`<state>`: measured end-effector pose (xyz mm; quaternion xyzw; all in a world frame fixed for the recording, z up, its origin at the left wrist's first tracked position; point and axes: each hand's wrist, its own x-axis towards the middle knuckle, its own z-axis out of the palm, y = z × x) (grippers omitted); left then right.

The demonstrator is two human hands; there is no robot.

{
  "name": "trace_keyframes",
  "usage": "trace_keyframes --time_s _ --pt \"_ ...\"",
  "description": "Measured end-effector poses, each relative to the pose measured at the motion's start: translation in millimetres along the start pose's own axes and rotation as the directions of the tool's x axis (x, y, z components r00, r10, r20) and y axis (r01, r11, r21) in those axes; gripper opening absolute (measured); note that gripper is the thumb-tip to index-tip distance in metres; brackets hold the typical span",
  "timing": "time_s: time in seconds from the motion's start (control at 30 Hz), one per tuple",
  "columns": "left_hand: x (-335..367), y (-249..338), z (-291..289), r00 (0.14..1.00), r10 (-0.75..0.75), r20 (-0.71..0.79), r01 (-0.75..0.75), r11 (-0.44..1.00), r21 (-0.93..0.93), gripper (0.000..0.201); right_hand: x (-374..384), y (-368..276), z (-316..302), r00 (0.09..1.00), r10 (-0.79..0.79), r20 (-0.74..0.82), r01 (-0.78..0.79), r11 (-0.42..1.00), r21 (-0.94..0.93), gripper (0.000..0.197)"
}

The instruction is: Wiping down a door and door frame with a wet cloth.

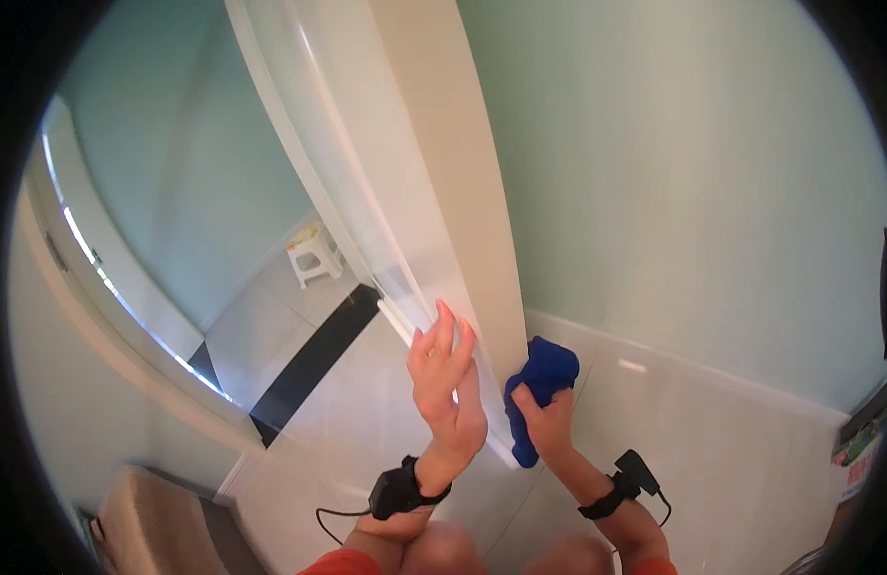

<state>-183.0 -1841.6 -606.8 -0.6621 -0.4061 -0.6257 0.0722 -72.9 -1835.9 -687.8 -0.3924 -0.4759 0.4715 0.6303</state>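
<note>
A blue cloth (552,362) is bunched at the foot of the pale door frame (467,182), just above the tiled floor. My right hand (551,419) grips it, its thumb pressed onto the fabric, and the cloth touches the frame's lower edge. To the left, my left hand (445,379) is raised close to the frame's white inner face with its fingers apart and slightly bent. It holds nothing; whether its fingertips touch the frame I cannot tell. Each wrist carries a black strapped device with a cable.
Beyond the doorway stands a white stool (314,259) with something yellowish on it. A dark threshold strip (314,364) crosses the floor. At lower left is a brown padded seat (161,522). A pale green wall (673,192) with a white skirting board (693,367) rises on the right.
</note>
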Motion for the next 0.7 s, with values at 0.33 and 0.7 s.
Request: trace_keyframes --time_s 0.33,0.7 --pt "3.1 4.1 1.4 0.996 -0.076 0.055 0.082 0.992 -0.098 0.041 110.0 -222.0 51.9 0.857 -0.481 0.187 0.450 0.874 0.184 0.021" --pt "-4.8 -2.5 0.6 0.993 -0.083 0.081 0.093 0.988 -0.124 0.043 58.6 -87.3 9.4 0.977 -0.112 0.183 0.057 0.959 0.278 0.024"
